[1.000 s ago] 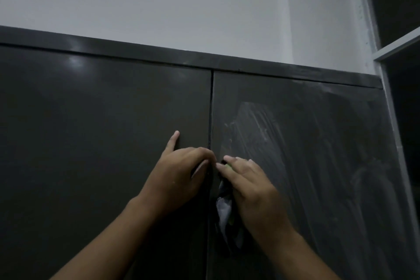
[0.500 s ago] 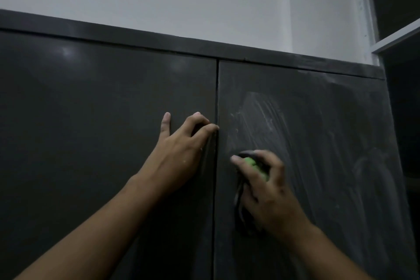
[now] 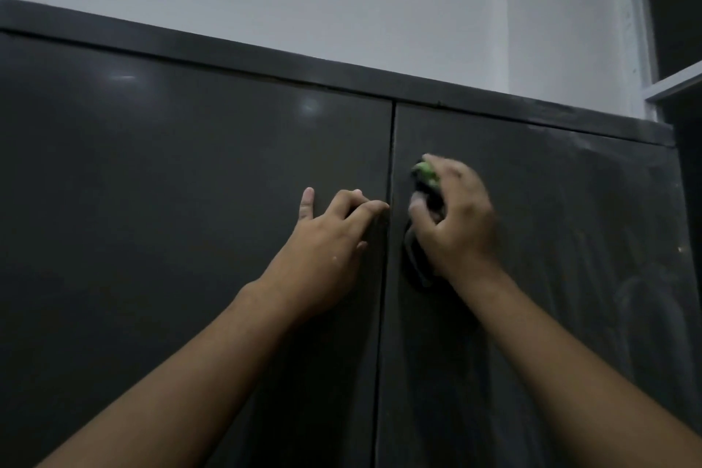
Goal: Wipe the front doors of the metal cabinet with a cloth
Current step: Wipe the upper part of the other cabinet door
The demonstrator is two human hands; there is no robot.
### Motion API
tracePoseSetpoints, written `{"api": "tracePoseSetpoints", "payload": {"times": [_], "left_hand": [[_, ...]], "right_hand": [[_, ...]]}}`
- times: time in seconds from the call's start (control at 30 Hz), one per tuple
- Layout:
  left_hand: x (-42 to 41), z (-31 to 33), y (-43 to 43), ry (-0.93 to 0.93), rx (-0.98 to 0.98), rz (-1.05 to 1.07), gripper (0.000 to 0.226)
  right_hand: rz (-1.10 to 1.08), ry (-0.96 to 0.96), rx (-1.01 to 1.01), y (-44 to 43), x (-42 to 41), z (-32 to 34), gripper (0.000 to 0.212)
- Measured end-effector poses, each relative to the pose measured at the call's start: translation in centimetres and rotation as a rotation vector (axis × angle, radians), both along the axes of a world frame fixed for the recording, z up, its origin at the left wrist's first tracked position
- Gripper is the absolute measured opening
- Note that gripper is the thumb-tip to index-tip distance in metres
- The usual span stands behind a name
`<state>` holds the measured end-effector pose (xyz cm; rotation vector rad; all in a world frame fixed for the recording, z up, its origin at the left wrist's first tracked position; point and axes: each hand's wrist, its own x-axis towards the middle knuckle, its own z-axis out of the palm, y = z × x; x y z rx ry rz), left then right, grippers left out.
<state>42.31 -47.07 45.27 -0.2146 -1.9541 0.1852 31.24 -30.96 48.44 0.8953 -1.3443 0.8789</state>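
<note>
Two hands are working high on the cabinet, just under its top rail. The right hand is grasping a bunched cloth, green at the top with a darker tail hanging below, and is pressing it against the right door just right of the seam. The left hand is grasping nothing; its bent fingertips are resting on the left door at the seam, with the little finger lying straight on the panel.

The step in hand is probably wiping the upper inner part of the right door. To do it well, the person should be spreading the cloth flatter under the palm, since a tight wad is touching only a small patch. Strokes should be overlapping and running from the top rail downward, so loosened dust is not falling onto cleaned metal. Pale, dusty smears are showing toward the far right edge of that door, so passes should be reaching there too. The bracing left hand is likely helping by stopping the doors from rattling or swinging under pressure. The left door is looking glossier, though the dim light is making that hard to judge.
</note>
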Motion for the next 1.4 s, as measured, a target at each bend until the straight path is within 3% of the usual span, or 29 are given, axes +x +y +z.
{"api": "tracePoseSetpoints", "payload": {"times": [0.23, 0.37, 0.43, 0.53, 0.73, 0.8, 1.0, 1.1, 1.27, 1.4], "left_hand": [[0.3, -0.3, 0.3, 0.015, 0.031, -0.063, 0.04], [0.6, -0.3, 0.3, 0.006, -0.008, -0.008, 0.044], [0.6, -0.4, 0.2, -0.008, -0.013, -0.002, 0.044], [0.7, -0.2, 0.2, -0.033, -0.039, 0.017, 0.045], [0.9, 0.1, 0.4, -0.064, 0.012, 0.007, 0.045], [1.0, 0.2, 0.6, -0.081, 0.029, 0.01, 0.046], [1.2, 0.7, 2.2, -0.002, 0.066, 0.055, 0.053], [0.5, 1.6, 3.3, -0.003, 0.024, 0.103, 0.061], [-1.0, 3.4, 4.9, 0.011, -0.015, 0.134, 0.064], [-2.5, 4.4, 6.0, 0.049, 0.002, 0.137, 0.062]], "right_hand": [[-0.005, 0.283, 0.496, 1.9, -1.2, -7.4, 0.049], [-0.13, 0.447, 0.654, 4.3, -2.5, -5.7, 0.042], [-0.138, 0.398, 0.546, 4.7, -2.9, -3.2, 0.041], [-0.032, 0.149, 0.289, 4.4, -2.7, 1.0, 0.054], [0.071, -0.072, -0.088, 0.4, -0.6, 7.6, 0.045], [0.072, -0.009, -0.043, -0.2, -0.5, 8.1, 0.045], [0.022, 0.472, 0.506, 3.5, -3.0, 4.8, 0.037], [-0.037, 0.526, 0.614, 5.2, -4.4, 5.1, 0.033], [0.01, 0.22, 0.257, 5.5, -4.9, 8.7, 0.047], [0.019, 0.126, 0.078, 3.6, -4.1, 11.6, 0.049]]}}
